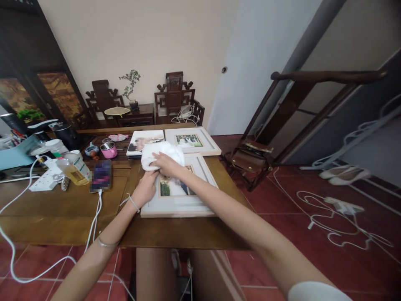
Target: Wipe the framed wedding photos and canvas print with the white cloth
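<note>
Cloth [171, 151], white, bunched, lies over the upper left of the near frame [172, 203], by the panel [153, 136] and the far frame [196, 141], all on the table [175, 234]. Right hand [166, 164] rests on the cloth, palm down, fingers loosely spread; can't tell if it pinches any. Left hand [146, 188] is at the frame's left side, half curled, fingertips at the cloth's lower edge; can't tell whether it has hold of cloth or frame.

Handling, judged: cloth light, soft, floppy, no slip; take a bunched fold anywhere. Frame stiff, moderately light, front likely glazed so slippery and fragile; hold by the pale outer rim, both sides, off the face.

Writing: bottle [73, 172] has a white label with green marks, print too small to read. Phone [100, 175] screen pixelated. Panel partly pixelated too. No brand legible anywhere.
</note>
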Available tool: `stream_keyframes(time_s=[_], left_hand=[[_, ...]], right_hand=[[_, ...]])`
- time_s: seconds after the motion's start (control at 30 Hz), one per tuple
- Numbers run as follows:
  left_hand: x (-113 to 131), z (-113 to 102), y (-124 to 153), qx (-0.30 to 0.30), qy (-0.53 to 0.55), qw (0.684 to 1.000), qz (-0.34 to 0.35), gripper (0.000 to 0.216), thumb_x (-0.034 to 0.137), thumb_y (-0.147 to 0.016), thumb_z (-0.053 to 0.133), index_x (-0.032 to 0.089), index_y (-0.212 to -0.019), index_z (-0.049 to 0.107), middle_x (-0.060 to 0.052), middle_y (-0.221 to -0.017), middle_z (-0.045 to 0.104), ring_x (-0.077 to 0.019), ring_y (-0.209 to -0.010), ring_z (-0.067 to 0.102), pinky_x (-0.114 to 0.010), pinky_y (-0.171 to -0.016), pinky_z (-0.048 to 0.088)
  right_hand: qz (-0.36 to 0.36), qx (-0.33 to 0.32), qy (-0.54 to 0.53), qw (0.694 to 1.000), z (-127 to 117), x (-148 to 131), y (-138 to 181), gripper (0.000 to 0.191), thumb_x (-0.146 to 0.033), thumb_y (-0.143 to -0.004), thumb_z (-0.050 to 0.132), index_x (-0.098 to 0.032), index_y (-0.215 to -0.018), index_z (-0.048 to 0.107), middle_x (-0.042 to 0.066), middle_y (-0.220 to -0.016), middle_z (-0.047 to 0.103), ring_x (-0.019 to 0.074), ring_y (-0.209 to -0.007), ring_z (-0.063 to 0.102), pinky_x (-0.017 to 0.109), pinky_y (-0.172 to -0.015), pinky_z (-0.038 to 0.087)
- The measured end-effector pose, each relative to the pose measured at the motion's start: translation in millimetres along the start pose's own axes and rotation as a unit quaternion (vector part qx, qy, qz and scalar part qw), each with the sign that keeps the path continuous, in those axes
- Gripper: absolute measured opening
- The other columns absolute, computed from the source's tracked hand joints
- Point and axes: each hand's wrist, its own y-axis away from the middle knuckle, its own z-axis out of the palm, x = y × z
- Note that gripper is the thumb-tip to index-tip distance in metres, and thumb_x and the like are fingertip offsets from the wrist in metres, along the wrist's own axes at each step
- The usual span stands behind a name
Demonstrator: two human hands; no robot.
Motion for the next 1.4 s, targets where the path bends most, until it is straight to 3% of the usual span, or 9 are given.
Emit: stream_keyframes(time_s=[0.3,0.43,0.53,0.67,0.83,0.97,1.2,1.3,1.4], left_hand=[[-10.6,9.3,1.3,0.007,-0.024,1.000,-0.018,0.062,-0.006,-0.074,0.035,0.010,-0.132,0.053,-0.016,-0.140,0.052,-0.0251,-0.136,0.043,-0.047,-0.115,0.035],[-10.7,10.6,2.6,0.013,-0.030,0.999,-0.011,0.060,-0.005,-0.076,0.035,0.009,-0.131,0.053,-0.017,-0.140,0.051,-0.0247,-0.136,0.042,-0.046,-0.115,0.034],[-9.7,11.1,3.6,0.018,-0.035,0.999,-0.014,0.059,-0.004,-0.078,0.035,0.011,-0.132,0.052,-0.016,-0.141,0.050,-0.0239,-0.137,0.041,-0.045,-0.115,0.036],[-7.7,11.3,4.1,0.014,-0.044,0.999,-0.023,0.058,-0.003,-0.079,0.035,0.011,-0.133,0.051,-0.015,-0.142,0.049,-0.0241,-0.138,0.040,-0.045,-0.114,0.037],[-6.3,9.4,2.2,-0.008,-0.046,0.999,-0.023,0.063,-0.006,-0.076,0.036,0.012,-0.135,0.049,-0.016,-0.144,0.047,-0.0237,-0.139,0.038,-0.045,-0.115,0.035],[-7.1,7.5,1.3,-0.013,-0.031,0.999,-0.016,0.062,-0.006,-0.074,0.036,0.012,-0.133,0.051,-0.017,-0.143,0.047,-0.0245,-0.138,0.039,-0.045,-0.114,0.036],[-5.4,6.4,3.0,-0.010,-0.039,0.999,-0.021,0.060,-0.005,-0.076,0.036,0.012,-0.131,0.053,-0.016,-0.143,0.048,-0.0234,-0.139,0.038,-0.045,-0.115,0.035],[-4.7,6.9,3.4,-0.006,-0.041,0.999,-0.024,0.058,-0.005,-0.077,0.035,0.010,-0.131,0.053,-0.017,-0.143,0.048,-0.0240,-0.138,0.039,-0.045,-0.115,0.035],[-5.1,7.8,3.0,0.001,-0.039,0.999,-0.016,0.057,-0.005,-0.079,0.035,0.011,-0.131,0.052,-0.016,-0.142,0.049,-0.0231,-0.138,0.041,-0.045,-0.115,0.036]], right_hand=[[0.090,-0.055,0.013,0.994,-31.0,54.2,79.6,0.043,0.010,-0.067,0.046,-0.016,-0.086,0.075,0.012,-0.099,0.075,0.0248,-0.129,0.050,0.034,-0.105,0.036],[0.133,-0.077,0.026,0.988,-45.9,60.5,119.7,0.051,0.012,-0.063,0.042,-0.016,-0.090,0.076,0.011,-0.098,0.075,0.0267,-0.125,0.054,0.036,-0.103,0.039],[0.154,-0.101,0.040,0.982,-49.8,35.7,143.7,0.059,0.013,-0.061,0.038,-0.014,-0.099,0.074,0.016,-0.113,0.070,0.0284,-0.135,0.042,0.045,-0.106,0.035],[0.161,-0.122,0.016,0.979,-52.7,-22.1,179.2,0.063,0.012,-0.059,0.038,-0.012,-0.107,0.071,0.020,-0.135,0.056,0.0314,-0.140,0.033,0.056,-0.110,0.028],[0.128,-0.106,-0.040,0.985,-53.2,-67.3,218.6,0.067,0.009,-0.056,0.038,-0.017,-0.109,0.071,0.012,-0.145,0.048,0.0278,-0.142,0.028,0.053,-0.115,0.025],[0.160,-0.065,-0.029,0.985,-41.6,-47.0,206.4,0.068,0.007,-0.059,0.039,-0.015,-0.116,0.068,0.017,-0.141,0.051,0.0274,-0.140,0.032,0.052,-0.114,0.027],[0.182,-0.036,0.066,0.980,-26.5,33.6,129.7,0.057,0.006,-0.071,0.040,-0.005,-0.123,0.061,0.023,-0.126,0.060,0.0323,-0.137,0.036,0.054,-0.108,0.030],[0.174,-0.026,0.088,0.980,-25.0,36.5,125.5,0.054,0.005,-0.073,0.042,-0.005,-0.122,0.062,0.025,-0.134,0.054,0.0342,-0.135,0.038,0.054,-0.107,0.031],[0.160,-0.036,0.073,0.984,-26.2,11.8,147.7,0.054,0.005,-0.071,0.043,-0.006,-0.120,0.064,0.024,-0.140,0.049,0.0352,-0.137,0.036,0.057,-0.109,0.028]])
